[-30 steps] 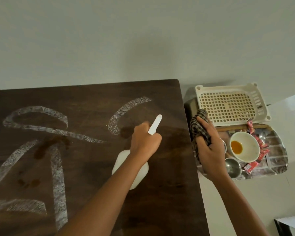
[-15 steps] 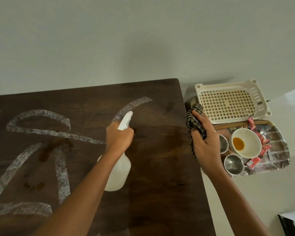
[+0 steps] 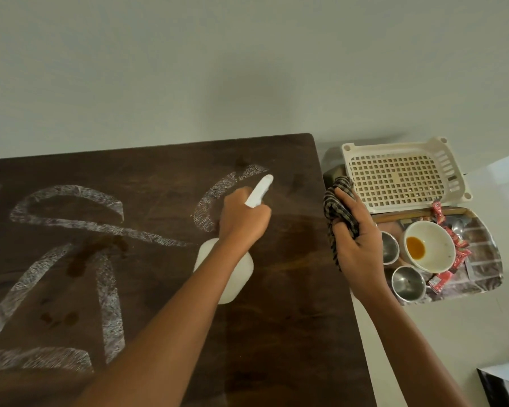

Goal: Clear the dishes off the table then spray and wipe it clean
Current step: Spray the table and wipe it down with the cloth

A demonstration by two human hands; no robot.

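Your left hand (image 3: 241, 215) is gripping the spray bottle (image 3: 228, 268) above the worktop (image 3: 291, 289), nozzle aimed away from you over the white marks (image 3: 65, 224). Your right hand (image 3: 356, 245) is clutching the checked cloth (image 3: 340, 207) at the worktop's right edge, beside the tray (image 3: 482, 277) of dishes.
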